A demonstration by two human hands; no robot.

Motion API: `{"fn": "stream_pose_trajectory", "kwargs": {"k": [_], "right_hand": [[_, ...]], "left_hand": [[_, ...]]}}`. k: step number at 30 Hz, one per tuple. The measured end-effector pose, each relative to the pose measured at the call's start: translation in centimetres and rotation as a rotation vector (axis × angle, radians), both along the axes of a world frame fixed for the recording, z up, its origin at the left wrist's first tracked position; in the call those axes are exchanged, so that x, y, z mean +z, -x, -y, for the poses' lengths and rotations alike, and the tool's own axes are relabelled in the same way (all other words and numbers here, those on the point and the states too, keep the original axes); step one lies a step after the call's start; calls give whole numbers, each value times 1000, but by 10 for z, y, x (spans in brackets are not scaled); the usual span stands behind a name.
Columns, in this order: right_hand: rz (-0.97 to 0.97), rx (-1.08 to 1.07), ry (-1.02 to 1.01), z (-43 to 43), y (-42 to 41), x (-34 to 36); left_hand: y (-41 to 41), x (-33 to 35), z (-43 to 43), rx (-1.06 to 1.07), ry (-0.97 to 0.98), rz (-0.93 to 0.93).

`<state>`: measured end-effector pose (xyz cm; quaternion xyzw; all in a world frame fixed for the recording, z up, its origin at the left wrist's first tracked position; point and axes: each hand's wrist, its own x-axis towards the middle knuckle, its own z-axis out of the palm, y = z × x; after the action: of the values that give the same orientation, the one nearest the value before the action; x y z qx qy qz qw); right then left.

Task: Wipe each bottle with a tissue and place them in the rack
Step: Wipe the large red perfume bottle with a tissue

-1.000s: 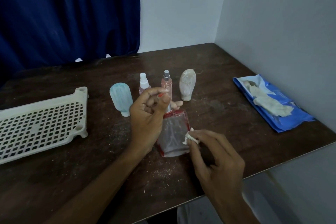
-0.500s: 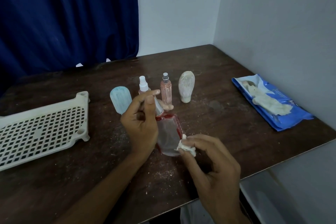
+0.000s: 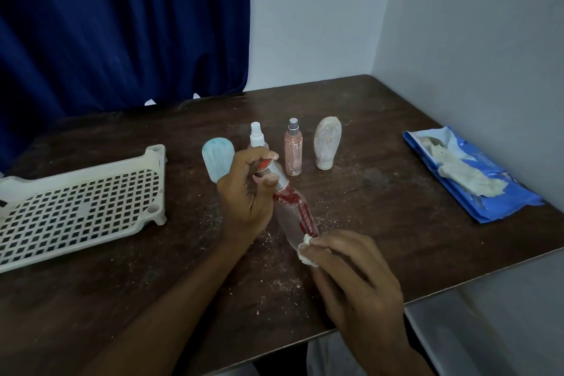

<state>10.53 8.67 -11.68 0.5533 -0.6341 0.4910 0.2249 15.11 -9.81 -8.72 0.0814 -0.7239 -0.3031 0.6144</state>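
Left hand (image 3: 244,195) grips the tilted red perfume bottle (image 3: 293,217) by its silver neck; right hand (image 3: 354,278) pinches a crumpled tissue (image 3: 306,250) against its base.

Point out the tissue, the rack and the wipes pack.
tissue (image 3: 305,253): head view, the wad's exposed edge.
rack (image 3: 76,174): head view, its far rim.
wipes pack (image 3: 512,204): head view, blue wrapper's near end.
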Motion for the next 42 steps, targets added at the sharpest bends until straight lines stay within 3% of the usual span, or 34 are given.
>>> {"fn": "stream_pose_trajectory", "kwargs": {"k": [9,15,22,31,42], "right_hand": [[-88,4,-11,4,8,6],[-40,-2,2,11,13,16],[38,-14,50,27,1,33],[64,-35,73,8,-3,7],[64,-80,31,30,0,40]], "left_hand": [[1,12,-9,-109,1,86],[10,8,-26,-414,-280,34],[7,8,-25,-421,-373,-12],[8,8,-21,-466,-372,-12],[7,8,-20,-464,-377,-14]]}}
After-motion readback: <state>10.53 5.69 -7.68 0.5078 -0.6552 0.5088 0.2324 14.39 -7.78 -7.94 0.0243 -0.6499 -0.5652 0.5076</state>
